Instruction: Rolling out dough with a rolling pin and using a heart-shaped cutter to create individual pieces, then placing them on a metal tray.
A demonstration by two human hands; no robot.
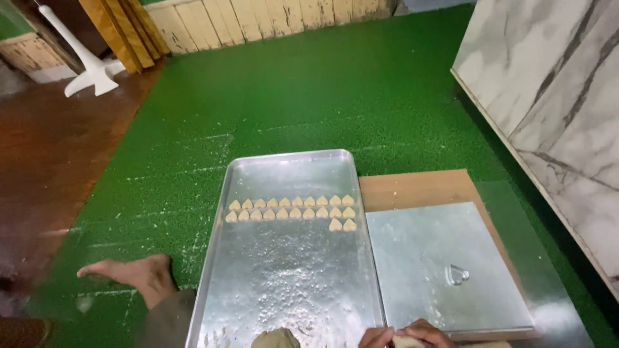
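The person is sitting on the green mat [335, 84], and a bare foot [132, 274] is resting on it beside the metal tray [290, 167]. At the bottom edge, the fingers of one hand [403, 335] are closing around a pale piece of dough [406, 342]; I cannot tell which hand it is. Small heart-shaped dough pieces [293, 211] are lying in rows on the tray. A heart cutter [457, 275] is lying on the flat metal sheet [419, 258].

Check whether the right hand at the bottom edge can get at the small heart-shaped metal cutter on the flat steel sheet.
Probably yes. The right hand is at the near edge of the flat steel sheet, and the small heart-shaped metal cutter lies alone just beyond it, with only bare sheet between. The fingers already pinch a piece of dough, though.
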